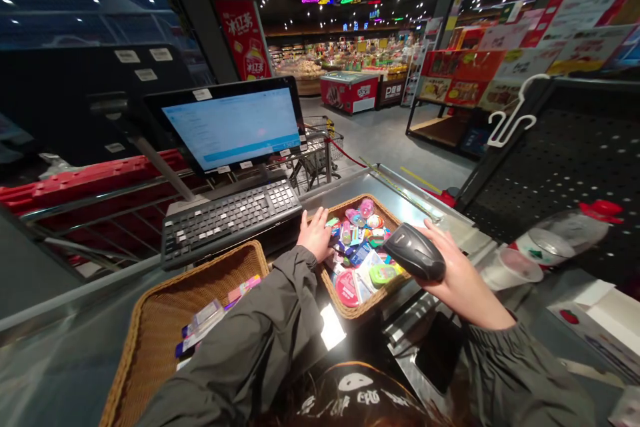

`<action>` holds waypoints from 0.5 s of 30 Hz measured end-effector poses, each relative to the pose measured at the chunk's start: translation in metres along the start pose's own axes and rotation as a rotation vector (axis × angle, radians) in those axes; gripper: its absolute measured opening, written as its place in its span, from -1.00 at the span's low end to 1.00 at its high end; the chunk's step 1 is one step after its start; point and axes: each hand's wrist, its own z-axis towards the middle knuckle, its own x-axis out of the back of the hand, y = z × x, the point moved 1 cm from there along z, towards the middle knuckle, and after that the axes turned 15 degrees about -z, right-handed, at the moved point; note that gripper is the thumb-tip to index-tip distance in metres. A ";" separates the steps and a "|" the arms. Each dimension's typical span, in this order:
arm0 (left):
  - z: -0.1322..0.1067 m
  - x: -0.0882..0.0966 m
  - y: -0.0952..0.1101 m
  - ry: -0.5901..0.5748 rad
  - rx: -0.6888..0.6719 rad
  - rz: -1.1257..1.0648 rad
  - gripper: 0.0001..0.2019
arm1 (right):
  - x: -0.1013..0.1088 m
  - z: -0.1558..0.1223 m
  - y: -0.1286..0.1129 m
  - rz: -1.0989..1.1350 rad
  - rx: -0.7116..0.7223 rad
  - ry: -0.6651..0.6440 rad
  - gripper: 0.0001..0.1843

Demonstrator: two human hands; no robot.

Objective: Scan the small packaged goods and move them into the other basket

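Observation:
My right hand point(454, 273) is wrapped round a black handheld barcode scanner point(416, 252), which hangs over the right edge of a wicker basket point(352, 312). Small packaged goods fill this basket, among them a round pink-red container point(347, 288) and a lime-green pack point(383, 274). My left hand point(316, 235) lies over the basket's left rim with its fingers stretched out, its inner side next to the packs. Nothing shows in its grasp. Beside my left forearm a larger wicker basket point(143, 320) holds a few flat packs point(207, 319).
A keyboard point(230, 217) and a lit monitor point(233, 123) stand ahead on the left of the metal counter. To the right are a plastic cup point(513, 268), a red-capped bottle point(575, 233), a white box point(603, 327) and a dark phone-like slab point(440, 350).

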 end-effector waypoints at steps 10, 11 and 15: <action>0.041 -0.035 -0.003 -0.041 -0.056 0.142 -0.73 | -0.013 0.012 0.021 0.042 -0.021 -0.028 -0.29; 0.043 -0.037 -0.002 -0.033 -0.070 0.145 -0.75 | -0.014 0.014 0.022 0.047 -0.024 -0.029 -0.30; 0.049 -0.040 -0.002 -0.019 -0.099 0.122 -0.73 | -0.017 0.021 0.027 0.051 -0.011 -0.046 -0.35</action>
